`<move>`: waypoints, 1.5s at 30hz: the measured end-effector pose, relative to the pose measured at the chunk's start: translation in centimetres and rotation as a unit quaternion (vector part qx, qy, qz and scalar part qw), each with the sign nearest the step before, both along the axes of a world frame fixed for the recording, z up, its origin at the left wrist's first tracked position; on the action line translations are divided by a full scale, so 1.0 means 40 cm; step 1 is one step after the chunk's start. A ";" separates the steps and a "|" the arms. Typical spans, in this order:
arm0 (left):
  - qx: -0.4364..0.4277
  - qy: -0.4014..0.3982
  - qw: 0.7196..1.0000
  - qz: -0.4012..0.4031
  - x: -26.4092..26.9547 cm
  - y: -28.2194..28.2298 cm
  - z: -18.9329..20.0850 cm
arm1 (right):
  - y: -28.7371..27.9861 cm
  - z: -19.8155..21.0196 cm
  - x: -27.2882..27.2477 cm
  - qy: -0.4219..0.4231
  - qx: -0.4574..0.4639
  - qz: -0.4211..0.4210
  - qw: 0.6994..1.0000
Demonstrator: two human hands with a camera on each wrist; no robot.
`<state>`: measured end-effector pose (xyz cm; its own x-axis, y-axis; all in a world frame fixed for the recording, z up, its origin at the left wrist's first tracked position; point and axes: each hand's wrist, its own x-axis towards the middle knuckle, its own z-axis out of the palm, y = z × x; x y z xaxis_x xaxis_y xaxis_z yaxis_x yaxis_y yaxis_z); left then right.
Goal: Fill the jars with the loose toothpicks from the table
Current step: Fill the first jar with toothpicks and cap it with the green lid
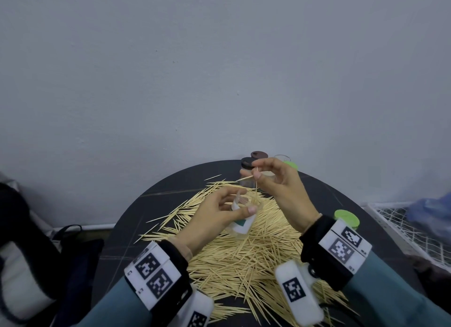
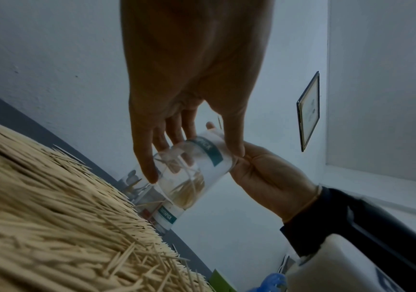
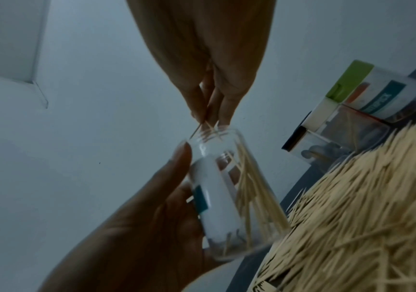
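Head view: the left hand (image 1: 214,214) wraps a tilted jar (image 1: 240,223) above the toothpick pile (image 1: 244,258), while the right hand (image 1: 280,187), just above its mouth, pinches two toothpicks (image 1: 253,180). The picks are splayed apart, so one may catch the rim and fall back.

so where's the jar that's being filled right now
In the head view the clear jar is at centre, gripped by the left hand above the toothpick pile, just below the right hand pinching toothpicks over its mouth.
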<state>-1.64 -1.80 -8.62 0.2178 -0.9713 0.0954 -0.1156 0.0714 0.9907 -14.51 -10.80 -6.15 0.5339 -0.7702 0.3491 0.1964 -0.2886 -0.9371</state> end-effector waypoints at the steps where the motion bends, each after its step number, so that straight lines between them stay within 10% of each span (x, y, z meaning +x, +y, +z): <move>1: -0.001 0.003 1.000 0.000 0.000 0.000 0.000 | 0.001 -0.004 0.001 0.004 0.001 -0.001 1.000; 26: -0.001 0.004 1.000 0.018 0.016 -0.003 0.001 | -0.028 0.002 -0.026 0.152 -0.087 -0.022 0.984; 31: 0.001 -0.006 0.999 0.040 0.023 -0.005 0.002 | -0.045 -0.006 -0.071 0.568 -0.189 0.050 0.799; 35: 0.010 -0.008 0.999 0.042 0.025 -0.006 0.000 | -0.007 -0.041 -0.067 0.718 -0.164 0.070 0.673; 45: 0.008 -0.028 0.999 0.039 0.024 -0.007 -0.006 | 0.013 -0.064 -0.054 0.725 -0.195 0.079 0.656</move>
<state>-0.67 -2.07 -8.88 0.2872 -0.9533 0.0933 -0.1757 0.0433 0.9835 -16.68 -10.28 -8.70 0.5852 -0.6677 -0.4601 -0.7631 -0.6453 -0.0340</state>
